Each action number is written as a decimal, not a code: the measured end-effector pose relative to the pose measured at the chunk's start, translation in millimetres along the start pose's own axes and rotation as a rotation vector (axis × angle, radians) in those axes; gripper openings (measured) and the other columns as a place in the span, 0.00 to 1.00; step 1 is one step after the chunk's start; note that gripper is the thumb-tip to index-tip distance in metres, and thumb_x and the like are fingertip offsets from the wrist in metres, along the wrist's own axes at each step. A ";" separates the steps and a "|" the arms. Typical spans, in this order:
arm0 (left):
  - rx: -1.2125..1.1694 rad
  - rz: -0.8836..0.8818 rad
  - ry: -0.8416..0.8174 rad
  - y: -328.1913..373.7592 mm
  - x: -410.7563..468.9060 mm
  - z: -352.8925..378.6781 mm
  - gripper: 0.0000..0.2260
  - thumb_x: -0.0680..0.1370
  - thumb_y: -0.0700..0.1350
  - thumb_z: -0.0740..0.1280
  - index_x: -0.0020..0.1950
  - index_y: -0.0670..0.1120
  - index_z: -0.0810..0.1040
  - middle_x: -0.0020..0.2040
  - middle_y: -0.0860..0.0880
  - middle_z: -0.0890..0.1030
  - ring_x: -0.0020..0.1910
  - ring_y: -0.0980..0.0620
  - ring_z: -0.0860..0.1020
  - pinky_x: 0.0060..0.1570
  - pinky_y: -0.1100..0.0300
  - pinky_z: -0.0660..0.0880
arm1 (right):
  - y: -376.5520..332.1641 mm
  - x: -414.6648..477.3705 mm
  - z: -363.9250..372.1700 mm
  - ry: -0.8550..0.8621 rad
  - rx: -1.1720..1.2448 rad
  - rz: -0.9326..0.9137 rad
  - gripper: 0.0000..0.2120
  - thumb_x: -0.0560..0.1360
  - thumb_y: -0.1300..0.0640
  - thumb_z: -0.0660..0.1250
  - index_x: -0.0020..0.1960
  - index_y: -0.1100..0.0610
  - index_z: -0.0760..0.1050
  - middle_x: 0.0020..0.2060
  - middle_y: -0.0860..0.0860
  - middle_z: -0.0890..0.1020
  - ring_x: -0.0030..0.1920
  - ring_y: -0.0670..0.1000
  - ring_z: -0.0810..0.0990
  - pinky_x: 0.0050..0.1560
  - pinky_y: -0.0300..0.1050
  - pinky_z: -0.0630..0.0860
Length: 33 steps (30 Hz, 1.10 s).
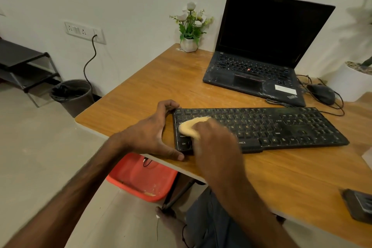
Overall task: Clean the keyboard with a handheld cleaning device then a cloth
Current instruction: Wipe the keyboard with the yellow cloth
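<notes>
Black keyboard [281, 125] lies near-centre on desk [161, 78], left hand [155, 135] fingers and thumb clamping its left end, right hand [215, 143] fingers bunched round yellow cloth [191, 127] on the left keys (hand blurred), so best wipe row by row rightward, light pressure, brace firm.

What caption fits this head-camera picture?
Right hand wipes the keyboard with a yellow cloth while left hand steadies its end.

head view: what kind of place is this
Probably a home or small office workspace: a wooden desk with an open laptop and mouse, plus a wall socket panel and a bin beside it.
</notes>
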State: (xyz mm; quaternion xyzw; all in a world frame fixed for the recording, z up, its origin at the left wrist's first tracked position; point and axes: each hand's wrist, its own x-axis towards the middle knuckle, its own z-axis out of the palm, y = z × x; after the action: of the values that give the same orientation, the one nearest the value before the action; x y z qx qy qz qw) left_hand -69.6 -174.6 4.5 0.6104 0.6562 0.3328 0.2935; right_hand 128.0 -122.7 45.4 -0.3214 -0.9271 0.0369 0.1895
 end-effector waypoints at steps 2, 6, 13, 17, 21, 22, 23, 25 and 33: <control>0.011 0.022 0.000 0.0 -0.6 0.4 0.54 0.60 0.59 0.82 0.73 0.56 0.49 0.69 0.56 0.67 0.64 0.61 0.74 0.60 0.64 0.75 | -17.1 -8.8 10.6 -0.036 0.083 -0.061 0.17 0.66 0.59 0.79 0.53 0.56 0.81 0.46 0.52 0.81 0.42 0.50 0.80 0.40 0.44 0.80; -0.006 0.020 0.000 -1.1 -1.0 0.2 0.53 0.61 0.56 0.83 0.72 0.57 0.49 0.67 0.57 0.68 0.60 0.61 0.76 0.54 0.67 0.75 | -7.6 2.9 -7.4 -0.057 0.220 -0.046 0.16 0.80 0.54 0.66 0.67 0.49 0.75 0.59 0.47 0.77 0.56 0.47 0.76 0.58 0.42 0.73; -0.022 0.002 -0.002 -1.0 -1.0 2.2 0.55 0.61 0.57 0.84 0.73 0.62 0.47 0.72 0.60 0.63 0.71 0.65 0.66 0.69 0.66 0.67 | 18.8 29.9 -30.5 -0.134 -0.136 0.152 0.18 0.79 0.57 0.65 0.69 0.55 0.70 0.57 0.51 0.74 0.53 0.49 0.75 0.55 0.45 0.77; -0.042 -0.007 0.007 3.2 -2.2 2.7 0.53 0.59 0.60 0.83 0.71 0.63 0.49 0.70 0.60 0.67 0.67 0.63 0.71 0.67 0.59 0.73 | -10.3 20.9 -9.9 -0.160 0.005 0.103 0.20 0.78 0.56 0.66 0.69 0.55 0.69 0.62 0.51 0.74 0.59 0.49 0.75 0.59 0.44 0.75; -0.082 -0.005 -0.007 6.0 -5.3 2.5 0.53 0.59 0.60 0.82 0.72 0.59 0.50 0.68 0.58 0.68 0.64 0.60 0.75 0.63 0.56 0.77 | -7.9 25.5 -7.8 -0.199 0.101 0.100 0.16 0.79 0.54 0.66 0.66 0.53 0.73 0.58 0.49 0.77 0.54 0.47 0.75 0.54 0.42 0.73; -0.078 -0.005 -0.004 6.1 -5.7 2.4 0.53 0.58 0.60 0.82 0.72 0.58 0.50 0.68 0.58 0.68 0.65 0.60 0.74 0.64 0.56 0.76 | -0.4 29.8 -12.6 -0.234 0.145 0.127 0.15 0.79 0.54 0.66 0.66 0.52 0.74 0.56 0.48 0.78 0.52 0.45 0.76 0.52 0.41 0.75; -0.070 -0.006 0.001 6.2 -5.9 2.2 0.53 0.58 0.61 0.82 0.72 0.57 0.50 0.69 0.58 0.67 0.65 0.61 0.73 0.64 0.57 0.76 | 7.0 34.7 -18.8 -0.225 0.158 0.154 0.15 0.79 0.54 0.66 0.66 0.52 0.75 0.55 0.48 0.78 0.50 0.45 0.76 0.51 0.42 0.76; -0.051 -0.011 0.007 7.5 -5.6 2.4 0.53 0.58 0.62 0.81 0.72 0.58 0.50 0.69 0.59 0.67 0.66 0.62 0.72 0.65 0.59 0.74 | 19.6 43.5 -24.3 -0.097 0.048 0.170 0.15 0.80 0.55 0.65 0.66 0.53 0.74 0.55 0.48 0.76 0.49 0.46 0.75 0.52 0.43 0.76; -0.056 -0.033 0.011 6.1 -5.7 2.4 0.50 0.61 0.56 0.85 0.69 0.63 0.52 0.64 0.57 0.72 0.59 0.56 0.79 0.58 0.53 0.80 | -12.1 31.3 2.5 -0.121 0.091 0.002 0.17 0.79 0.56 0.67 0.67 0.54 0.73 0.60 0.49 0.75 0.58 0.49 0.75 0.57 0.43 0.73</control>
State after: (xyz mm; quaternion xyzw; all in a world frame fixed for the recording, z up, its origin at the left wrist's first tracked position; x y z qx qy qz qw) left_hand -63.5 -179.9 7.8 0.5892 0.6581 0.3496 0.3123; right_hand 97.4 -113.0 55.7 -0.3107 -0.9338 0.0985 0.1475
